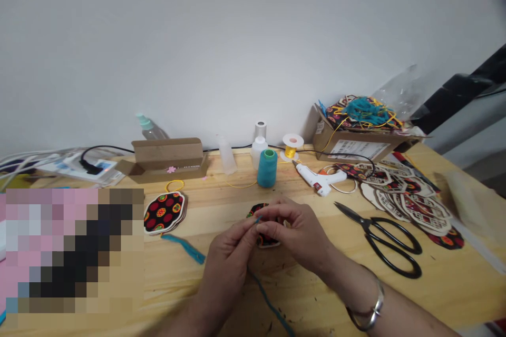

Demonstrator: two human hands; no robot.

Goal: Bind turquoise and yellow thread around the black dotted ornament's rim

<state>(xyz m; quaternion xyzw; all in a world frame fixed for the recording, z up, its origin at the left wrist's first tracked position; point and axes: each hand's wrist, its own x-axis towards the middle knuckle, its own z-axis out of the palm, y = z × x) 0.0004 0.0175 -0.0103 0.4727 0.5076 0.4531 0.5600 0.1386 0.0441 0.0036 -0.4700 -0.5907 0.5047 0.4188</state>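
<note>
My left hand (231, 253) is closed in a pinch on a teal thread (271, 303), which trails down from it toward the front of the table. My right hand (298, 229) meets it, thumb and forefinger pinched at a short teal end showing between the fingertips. Below both hands lies a black patterned fabric piece (269, 240) with red and orange dots, mostly hidden by the fingers. Behind them stands a teal thread cone (267, 169). Black-handled scissors (371, 226) lie half spread on the right of my right hand.
On the left is a stack of patterned pieces (164, 212) with a teal tassel (184, 248). A white glue gun (321, 178), yellow cord spool (291, 150) and brown box (169, 160) sit farther back. At right are a filled carton (356, 147) and loose cut-out shapes (422, 210).
</note>
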